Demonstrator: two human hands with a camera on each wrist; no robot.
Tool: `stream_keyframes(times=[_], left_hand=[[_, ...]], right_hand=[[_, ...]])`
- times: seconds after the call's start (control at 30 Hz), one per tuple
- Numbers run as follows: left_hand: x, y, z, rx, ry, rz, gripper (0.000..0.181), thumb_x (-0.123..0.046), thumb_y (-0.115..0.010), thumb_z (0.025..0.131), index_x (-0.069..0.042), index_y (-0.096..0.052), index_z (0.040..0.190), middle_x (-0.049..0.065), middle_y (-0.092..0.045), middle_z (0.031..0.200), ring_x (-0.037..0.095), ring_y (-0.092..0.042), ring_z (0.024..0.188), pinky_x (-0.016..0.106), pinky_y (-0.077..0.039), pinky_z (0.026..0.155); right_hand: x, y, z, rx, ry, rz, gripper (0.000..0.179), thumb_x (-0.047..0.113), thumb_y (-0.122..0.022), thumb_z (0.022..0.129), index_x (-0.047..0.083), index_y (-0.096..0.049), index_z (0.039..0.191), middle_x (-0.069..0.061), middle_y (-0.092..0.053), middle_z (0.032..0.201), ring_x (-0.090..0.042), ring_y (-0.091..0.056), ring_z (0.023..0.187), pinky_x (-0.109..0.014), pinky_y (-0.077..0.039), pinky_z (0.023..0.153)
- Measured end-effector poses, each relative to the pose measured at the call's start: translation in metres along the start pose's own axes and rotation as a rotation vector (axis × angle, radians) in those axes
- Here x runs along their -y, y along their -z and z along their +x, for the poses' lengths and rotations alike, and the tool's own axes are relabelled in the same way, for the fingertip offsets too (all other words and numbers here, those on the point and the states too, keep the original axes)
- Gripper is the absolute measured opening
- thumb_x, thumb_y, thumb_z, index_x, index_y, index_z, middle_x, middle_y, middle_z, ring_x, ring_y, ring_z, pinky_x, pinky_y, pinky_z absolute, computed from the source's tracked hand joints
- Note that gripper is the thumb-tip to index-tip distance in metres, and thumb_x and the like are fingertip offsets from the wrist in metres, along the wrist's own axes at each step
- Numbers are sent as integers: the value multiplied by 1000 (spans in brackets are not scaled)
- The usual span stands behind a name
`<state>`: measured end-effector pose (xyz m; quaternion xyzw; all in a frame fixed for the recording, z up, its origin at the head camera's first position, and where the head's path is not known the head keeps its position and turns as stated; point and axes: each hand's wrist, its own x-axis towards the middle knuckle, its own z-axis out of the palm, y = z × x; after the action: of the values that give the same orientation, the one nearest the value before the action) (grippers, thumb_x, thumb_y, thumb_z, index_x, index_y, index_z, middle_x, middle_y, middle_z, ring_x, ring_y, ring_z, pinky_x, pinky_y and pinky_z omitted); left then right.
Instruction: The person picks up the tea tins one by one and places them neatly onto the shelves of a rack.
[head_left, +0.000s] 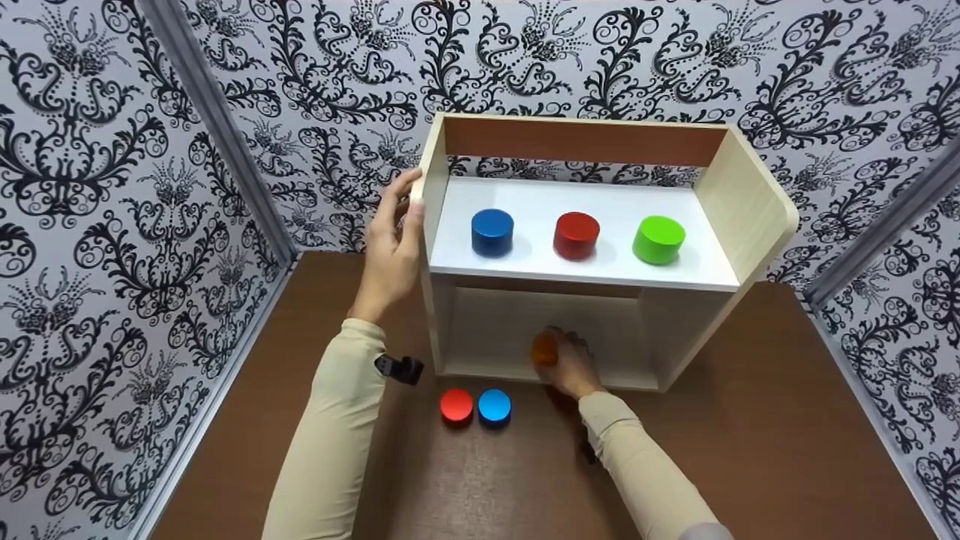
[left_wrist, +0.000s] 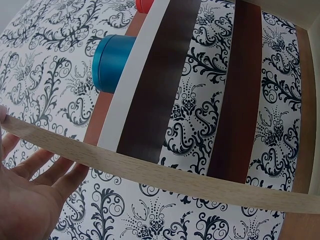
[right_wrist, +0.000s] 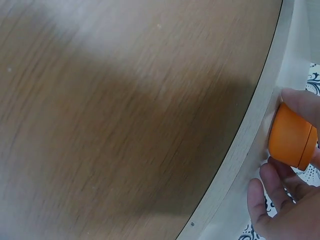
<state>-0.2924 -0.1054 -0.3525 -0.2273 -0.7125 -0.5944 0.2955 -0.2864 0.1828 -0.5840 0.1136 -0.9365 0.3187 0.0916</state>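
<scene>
My left hand (head_left: 391,251) holds the left side panel (left_wrist: 150,171) of a two-level wooden shelf (head_left: 585,280), thumb on the front edge and fingers on the outer side. Inside the lower compartment, my right hand (head_left: 574,369) pinches a small round orange container (right_wrist: 290,136) between thumb and fingers. It appears tilted close to the bottom board's front edge; whether it touches the board I cannot tell. On the white upper board stand a dark blue container (head_left: 492,234), a red container (head_left: 576,237) and a green container (head_left: 658,241), spaced apart in a row.
A red-topped container (head_left: 456,406) and a blue-topped container (head_left: 494,407) sit side by side on the brown table (head_left: 480,487), before the shelf's left half. Patterned wall panels (head_left: 322,67) stand behind and at both sides.
</scene>
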Motion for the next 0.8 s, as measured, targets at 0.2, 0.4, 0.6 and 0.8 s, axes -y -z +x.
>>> stream_keyframes(times=[0.2, 0.4, 0.6, 0.8], left_hand=[[0, -1, -1, 1, 6, -5, 40, -19, -47, 107, -6, -49, 146, 15, -57, 136, 32, -60, 116, 41, -53, 95], [0, -1, 0, 5, 12, -5, 40, -18, -46, 108, -7, -49, 146, 13, -57, 137, 32, -60, 116, 41, -53, 95], [-1, -1, -1, 4, 13, -11, 40, -18, -46, 107, -7, -49, 146, 15, -57, 134, 33, -60, 115, 41, -53, 93], [-1, -1, -1, 6, 5, -26, 40, -17, -47, 107, -6, -49, 146, 18, -57, 134, 36, -59, 114, 42, -53, 92]], right_hand=[[-1, 1, -1, 3, -10, 1, 69, 15, -84, 80, 2, -53, 140, -26, -58, 118, -47, -56, 108, -65, -49, 90], [0, 6, -2, -2, 2, 27, 73, 15, -85, 77, 1, -52, 140, -26, -58, 116, -46, -57, 105, -63, -50, 88], [3, 14, -4, -16, 15, 33, 74, 14, -87, 75, 4, -54, 140, -25, -58, 116, -49, -56, 107, -67, -47, 87], [3, 20, -6, -64, 71, 56, 72, 13, -91, 72, 5, -58, 135, -22, -60, 114, -45, -58, 103, -64, -49, 86]])
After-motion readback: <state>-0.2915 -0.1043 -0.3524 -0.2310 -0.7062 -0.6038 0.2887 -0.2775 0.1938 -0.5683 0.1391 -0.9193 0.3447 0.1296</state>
